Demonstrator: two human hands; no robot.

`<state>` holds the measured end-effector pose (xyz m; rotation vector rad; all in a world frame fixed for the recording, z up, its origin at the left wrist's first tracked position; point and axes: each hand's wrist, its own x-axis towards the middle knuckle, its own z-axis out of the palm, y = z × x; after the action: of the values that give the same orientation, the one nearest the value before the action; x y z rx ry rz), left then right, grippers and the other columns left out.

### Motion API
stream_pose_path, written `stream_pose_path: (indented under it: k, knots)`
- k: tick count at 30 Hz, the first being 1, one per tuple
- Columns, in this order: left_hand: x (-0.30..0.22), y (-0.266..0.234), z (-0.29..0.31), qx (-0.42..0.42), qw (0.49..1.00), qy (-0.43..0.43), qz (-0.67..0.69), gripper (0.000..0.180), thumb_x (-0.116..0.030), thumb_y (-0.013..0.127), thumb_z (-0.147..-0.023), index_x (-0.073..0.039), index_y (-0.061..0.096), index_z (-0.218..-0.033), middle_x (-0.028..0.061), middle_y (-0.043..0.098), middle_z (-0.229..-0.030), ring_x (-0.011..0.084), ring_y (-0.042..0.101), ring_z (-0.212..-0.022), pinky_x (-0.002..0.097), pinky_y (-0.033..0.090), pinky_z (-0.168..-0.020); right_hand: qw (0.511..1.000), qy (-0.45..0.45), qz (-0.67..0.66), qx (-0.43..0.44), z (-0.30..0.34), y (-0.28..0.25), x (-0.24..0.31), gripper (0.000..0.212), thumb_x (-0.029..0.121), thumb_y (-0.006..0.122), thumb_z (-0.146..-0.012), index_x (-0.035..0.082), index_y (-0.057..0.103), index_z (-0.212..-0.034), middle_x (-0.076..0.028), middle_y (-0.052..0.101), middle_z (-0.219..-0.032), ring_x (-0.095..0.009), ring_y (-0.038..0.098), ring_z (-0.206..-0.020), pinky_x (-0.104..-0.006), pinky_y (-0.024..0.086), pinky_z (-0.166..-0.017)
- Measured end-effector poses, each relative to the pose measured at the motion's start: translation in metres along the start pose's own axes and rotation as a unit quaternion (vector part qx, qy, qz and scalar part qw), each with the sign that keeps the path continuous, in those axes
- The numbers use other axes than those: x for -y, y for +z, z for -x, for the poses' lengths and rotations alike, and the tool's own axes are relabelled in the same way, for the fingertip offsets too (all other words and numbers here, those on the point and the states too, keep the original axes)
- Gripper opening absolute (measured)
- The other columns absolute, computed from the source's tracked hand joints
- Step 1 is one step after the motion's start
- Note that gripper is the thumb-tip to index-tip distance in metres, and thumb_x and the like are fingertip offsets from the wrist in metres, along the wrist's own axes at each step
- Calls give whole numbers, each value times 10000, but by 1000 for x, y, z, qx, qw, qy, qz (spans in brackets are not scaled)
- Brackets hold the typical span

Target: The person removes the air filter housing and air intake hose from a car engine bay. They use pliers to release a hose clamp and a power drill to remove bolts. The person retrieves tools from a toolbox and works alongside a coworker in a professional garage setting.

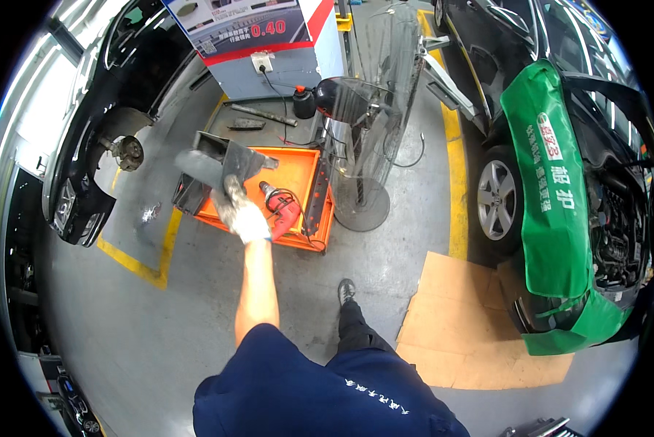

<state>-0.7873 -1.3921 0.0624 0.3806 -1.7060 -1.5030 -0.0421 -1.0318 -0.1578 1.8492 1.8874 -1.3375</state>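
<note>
My left hand [241, 214], in a white glove dirtied dark grey at the fingers, reaches over an orange tool cart [298, 166]. Its fingers close around a grey, rounded, long thing [199, 168], smeared by motion, so its kind is unclear. Right by the hand, a dark open-topped metal box [234, 162] stands on the cart's left side. A red power drill [286, 210] lies on the orange top, just right of my wrist, with a dark cable beside it. My right hand is out of view.
Behind the cart are a black bottle with a red cap [304, 103], a metal bar [263, 113] and a clear-sided stand [363, 197]. On the right, a dark car with its hood up wears a green fender cover [553, 189]; cardboard [451, 328] lies beside it. Another dark car [87, 167] stands left.
</note>
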Motion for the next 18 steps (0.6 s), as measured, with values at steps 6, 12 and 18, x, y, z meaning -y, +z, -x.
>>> stream_pose_path:
  k: [6, 12, 18]
  knots:
    - [-140, -87, 213, 10, 980, 183, -78, 325, -272, 632, -1039, 31, 613, -1153, 143, 616, -1049, 255, 576, -948, 405, 461, -880, 992, -103, -10, -70, -92, -65, -178, 290, 254, 623, -985, -1, 684, -1108, -112, 721, -854, -246, 667, -756, -413, 559, -745]
    - [-253, -119, 419, 280, 935, 124, 181, 323, -258, 663, -1022, 1, 648, -1214, 94, 675, -1109, 218, 618, -994, 378, 485, -886, 962, -123, -196, -145, -24, -168, -58, 418, 252, 650, -986, -39, 631, -1285, -135, 720, -1075, -193, 675, -952, -337, 565, -814]
    - [-359, -75, 597, 681, 569, -254, 385, 537, -495, 642, -1018, -52, 579, -1316, 64, 675, -1190, 183, 652, -1033, 337, 521, -918, 851, -403, -184, -283, 70, -312, 105, 918, 223, 916, -714, -12, 473, -1483, -229, 548, -1448, -384, 584, -1270, -464, 516, -1053]
